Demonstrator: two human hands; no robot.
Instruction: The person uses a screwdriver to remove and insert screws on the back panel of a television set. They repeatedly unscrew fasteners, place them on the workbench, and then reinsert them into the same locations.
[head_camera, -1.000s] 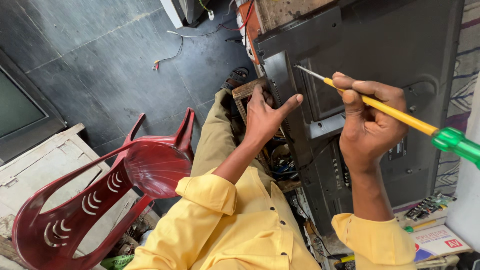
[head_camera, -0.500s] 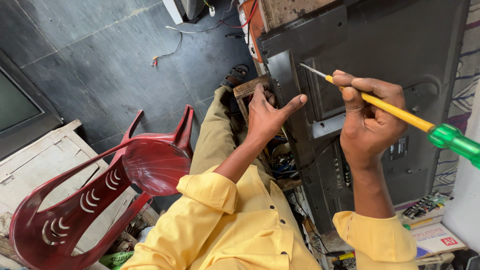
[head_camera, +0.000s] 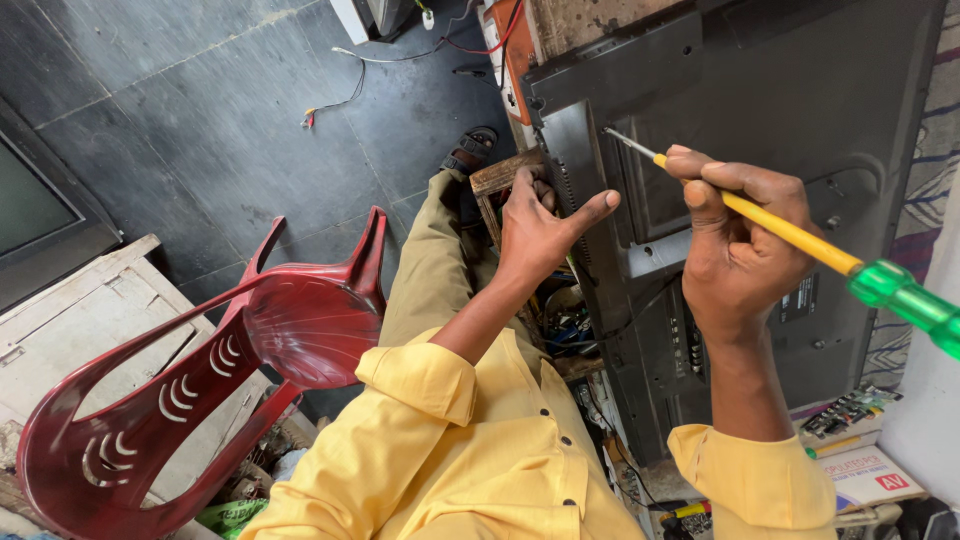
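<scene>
2 hands work: the right hand (head_camera: 735, 250) clenches a yellow-shafted, green-handled screwdriver (head_camera: 790, 235) against a dark grey television back panel (head_camera: 760, 90), the left hand (head_camera: 540, 225) steadying its edge, fingers spread.

Seen from above, the person wears a yellow button-front shirt (head_camera: 480, 450), sleeves rolled into thick cuffs at the forearms, olive-khaki trousers (head_camera: 430, 260), and a dark strapped sandal (head_camera: 470, 150) toward twelve o'clock. Both hands are bare.

I see the right hand (head_camera: 735, 255) creeping a touch lower along the dark back panel (head_camera: 780, 90), the screwdriver (head_camera: 800, 240) tip sliding with it, while the left hand's (head_camera: 540, 225) thumb stretches out flatter.
</scene>
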